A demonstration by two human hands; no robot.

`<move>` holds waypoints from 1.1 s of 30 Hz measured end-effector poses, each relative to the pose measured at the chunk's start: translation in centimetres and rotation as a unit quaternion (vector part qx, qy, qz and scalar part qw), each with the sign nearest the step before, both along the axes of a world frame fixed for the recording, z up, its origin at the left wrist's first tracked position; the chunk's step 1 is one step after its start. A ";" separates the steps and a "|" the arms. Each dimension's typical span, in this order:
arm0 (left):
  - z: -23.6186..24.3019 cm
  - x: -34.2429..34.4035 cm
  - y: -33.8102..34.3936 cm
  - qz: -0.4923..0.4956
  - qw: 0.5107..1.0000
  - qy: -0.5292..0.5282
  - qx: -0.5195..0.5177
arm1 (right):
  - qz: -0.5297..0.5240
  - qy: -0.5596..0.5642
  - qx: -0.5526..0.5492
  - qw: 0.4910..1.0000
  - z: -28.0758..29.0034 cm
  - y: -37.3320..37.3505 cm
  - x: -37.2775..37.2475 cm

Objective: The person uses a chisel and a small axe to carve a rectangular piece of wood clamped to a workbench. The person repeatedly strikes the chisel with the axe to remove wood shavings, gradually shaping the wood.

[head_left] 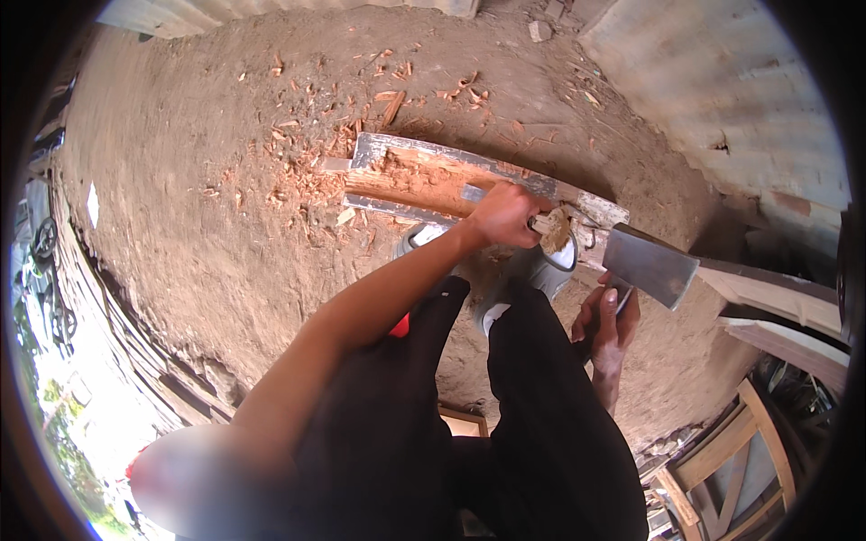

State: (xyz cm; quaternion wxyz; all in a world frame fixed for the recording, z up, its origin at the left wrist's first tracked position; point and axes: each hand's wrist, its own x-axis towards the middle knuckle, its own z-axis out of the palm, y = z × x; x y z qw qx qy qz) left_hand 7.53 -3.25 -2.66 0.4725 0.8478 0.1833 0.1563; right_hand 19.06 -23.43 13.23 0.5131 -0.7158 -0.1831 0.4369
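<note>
My left hand (507, 215) is wrapped round a chisel (472, 193). Its flat metal blade points left into the carved wood, and its frayed, pale handle end (554, 232) sticks out on the right of the fist. The workpiece is a weathered grey wooden beam (397, 142) with a reddish, freshly cut hollow along it. To the right, my right hand (609, 320) grips a hammer (651, 266) by its handle. The broad, rectangular metal head is raised beside the beam's right end, apart from the chisel. My shoes (548, 266) are close against the near side of the beam.
Reddish wood chips (289, 167) are scattered over the dirt floor (180, 225), mostly left of and beyond the beam. Corrugated metal sheeting (731, 99) stands at the far right. Boards (776, 302) lie on the right, above a wooden frame (731, 460).
</note>
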 end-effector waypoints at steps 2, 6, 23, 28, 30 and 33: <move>0.3 0.1 -0.1 0.002 1.000 -0.017 -0.015 | -0.008 0.004 0.008 1.000 0.6 0.0 -0.2; 0.6 1.1 0.0 0.031 0.998 -0.029 -0.037 | -0.017 0.009 -0.004 1.000 1.0 0.4 -0.2; 1.0 1.5 -0.2 -0.007 0.999 0.020 -0.036 | -0.053 -0.018 -0.093 0.994 -1.1 1.2 -2.3; 0.3 1.6 -0.6 -0.005 1.000 0.025 0.007 | -0.001 0.005 -0.149 0.989 -1.7 0.2 0.8; 0.6 2.1 -0.6 -0.011 0.999 0.039 0.001 | -0.072 0.013 -0.094 0.993 -2.9 -0.3 0.7; 0.4 2.0 -0.8 -0.001 0.999 0.037 0.005 | 0.012 -0.006 -0.141 0.990 -2.9 0.0 1.0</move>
